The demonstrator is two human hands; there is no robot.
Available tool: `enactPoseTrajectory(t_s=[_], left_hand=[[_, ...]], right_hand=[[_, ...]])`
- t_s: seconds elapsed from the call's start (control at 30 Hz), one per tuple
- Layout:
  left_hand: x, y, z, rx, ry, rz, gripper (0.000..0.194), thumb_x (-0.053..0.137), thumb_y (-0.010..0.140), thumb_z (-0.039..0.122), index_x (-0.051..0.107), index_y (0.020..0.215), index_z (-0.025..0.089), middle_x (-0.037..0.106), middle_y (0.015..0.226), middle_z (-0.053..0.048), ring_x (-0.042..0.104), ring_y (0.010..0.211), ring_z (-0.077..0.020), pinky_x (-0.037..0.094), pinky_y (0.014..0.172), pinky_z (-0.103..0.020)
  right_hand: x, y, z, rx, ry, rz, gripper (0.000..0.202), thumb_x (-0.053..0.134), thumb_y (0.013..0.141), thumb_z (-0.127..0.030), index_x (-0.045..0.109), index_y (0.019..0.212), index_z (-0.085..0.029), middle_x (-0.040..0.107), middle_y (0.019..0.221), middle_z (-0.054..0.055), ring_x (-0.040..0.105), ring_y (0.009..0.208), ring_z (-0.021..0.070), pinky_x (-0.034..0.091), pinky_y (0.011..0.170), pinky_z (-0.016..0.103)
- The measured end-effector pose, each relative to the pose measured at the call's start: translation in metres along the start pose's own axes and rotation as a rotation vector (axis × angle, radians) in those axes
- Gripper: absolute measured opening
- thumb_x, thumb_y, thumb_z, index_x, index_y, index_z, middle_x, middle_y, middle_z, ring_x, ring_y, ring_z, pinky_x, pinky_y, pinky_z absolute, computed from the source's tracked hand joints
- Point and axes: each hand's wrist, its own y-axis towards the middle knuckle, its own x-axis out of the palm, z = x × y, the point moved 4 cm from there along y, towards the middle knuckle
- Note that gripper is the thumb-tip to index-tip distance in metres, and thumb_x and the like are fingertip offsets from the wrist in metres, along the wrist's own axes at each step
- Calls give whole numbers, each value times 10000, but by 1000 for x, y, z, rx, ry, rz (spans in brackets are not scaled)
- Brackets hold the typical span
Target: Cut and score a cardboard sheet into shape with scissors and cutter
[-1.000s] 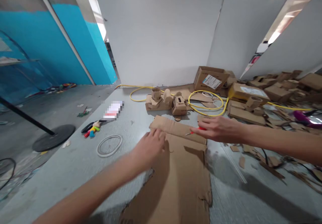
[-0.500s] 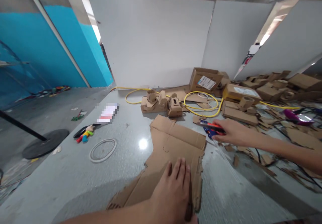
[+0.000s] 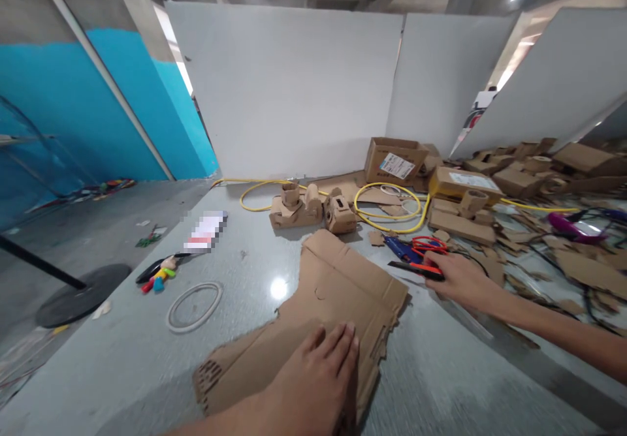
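Observation:
My left hand [image 3: 321, 371] lies flat with its fingers stretched out on a torn-edged piece of brown cardboard [image 3: 337, 279]. The sheet rests on the grey table in front of me. To its right, my right hand [image 3: 455, 279] is closed around the handle of a utility knife [image 3: 416, 269] with a dark blade and an orange-red and black grip. The blade points left, above the table and near the sheet's right corner. Just behind the knife lie red-handled scissors [image 3: 431, 245] and a blue tool [image 3: 402, 249] whose kind I cannot make out.
Small cardboard models [image 3: 296, 209] stand behind the sheet. A yellow hose [image 3: 392, 230] coils near an open cardboard box [image 3: 394, 158]. Cardboard scraps [image 3: 588, 266] cover the right side. On the left are a white ring [image 3: 194, 307] and a colourful toy figure [image 3: 159, 276].
The cardboard has turned clockwise under my left hand. My right hand, with the knife, has come nearer and away from the blue tool and red scissors, which now show more fully.

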Motion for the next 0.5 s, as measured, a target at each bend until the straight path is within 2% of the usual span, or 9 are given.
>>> enactPoseTrajectory(t_s=[0.13, 0.3, 0.4, 0.5], left_hand=[[-3, -5, -3, -5, -16, -21, 739, 458, 970, 351, 239, 1608, 49, 193, 1655, -198, 228, 1544, -339, 238, 1230, -601], [-13, -13, -1, -30, -55, -77, 738, 459, 970, 351, 236, 1613, 65, 209, 1658, -187, 245, 1538, -340, 232, 1233, -605], [-16, -19, -4, -37, -85, -102, 838, 575, 903, 367, 237, 1618, 88, 216, 1661, -179, 260, 1534, -335, 252, 1245, -547], [-20, -27, -8, -43, -103, -115, 931, 676, 811, 333, 259, 1617, 123, 219, 1668, -154, 279, 1530, -315, 268, 1249, -484]], right_hand=[[3, 7, 27, 21, 11, 71, 243, 550, 881, -376, 634, 1018, -195, 745, 912, 120, 690, 825, 303, 441, 699, 352], [0, 6, 53, 38, -46, 145, 208, 553, 907, -336, 656, 1024, -199, 751, 938, 165, 702, 813, 331, 452, 680, 380], [-5, 2, 54, 15, -12, 146, 213, 529, 945, -372, 650, 1017, -213, 744, 944, 169, 695, 805, 321, 454, 667, 383], [-9, -2, 45, 23, 109, 131, 285, 514, 962, -484, 631, 973, -225, 730, 916, 130, 680, 785, 298, 475, 668, 382]])
